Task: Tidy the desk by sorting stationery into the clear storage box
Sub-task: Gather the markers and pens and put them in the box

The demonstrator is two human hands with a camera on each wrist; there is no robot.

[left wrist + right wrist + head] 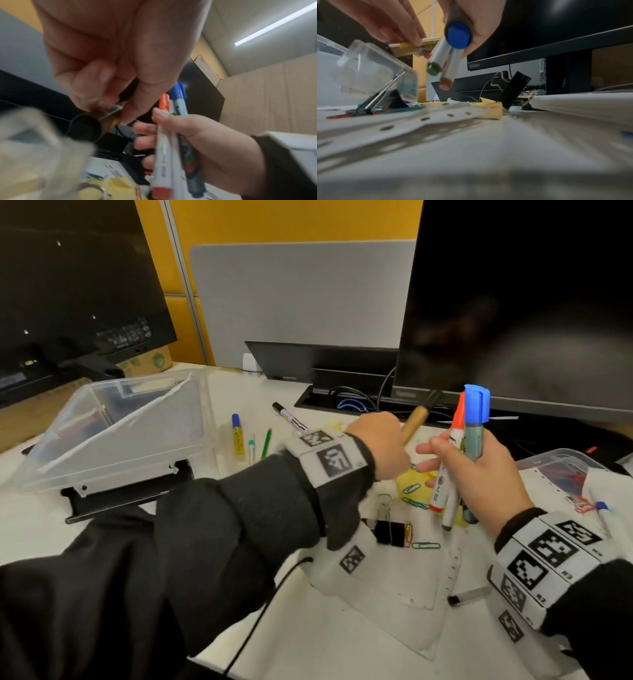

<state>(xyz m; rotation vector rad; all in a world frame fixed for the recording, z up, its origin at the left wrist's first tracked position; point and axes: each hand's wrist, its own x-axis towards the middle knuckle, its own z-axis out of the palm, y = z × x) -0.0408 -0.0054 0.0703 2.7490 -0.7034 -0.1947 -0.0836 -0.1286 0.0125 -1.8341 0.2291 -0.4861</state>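
— White desk (pixel 30 529) under two dark monitors, yellow partition behind. What sits at the far left?

— The clear storage box (pixel 116 433), tipped up on a black stand, its open side facing right toward the hands. Just beside it on the desk lie a blue-capped glue pen (pixel 237 434), a green pencil (pixel 266 443) and a black-capped marker (pixel 289 417), all with their long axes running roughly away from the person.

— And the left hand?

— The left hand (pixel 380 446) pinches a tan, gold-banded pen (pixel 416 419) between thumb and curled fingers; the pen points up and to the right, toward the other hand. The wrist views are blurred, so its tip is hard to read.

— Then the right?

— The right hand (pixel 479 470) grips a bundle of markers (pixel 460 460) held nearly upright: an orange-capped one, a blue-capped one, and a green-ended one below. The index and middle fingers are partly extended toward the pen; thumb and palm clamp the bundle.

— So what matters for the coming move?

— I judge the pen is being passed into the bundle. The box lies well apart to the left of both hands, nearer the left arm, so whichever hand carries must cross leftward over the loose paper clips (pixel 416 494) and the binder clip (pixel 388 530).
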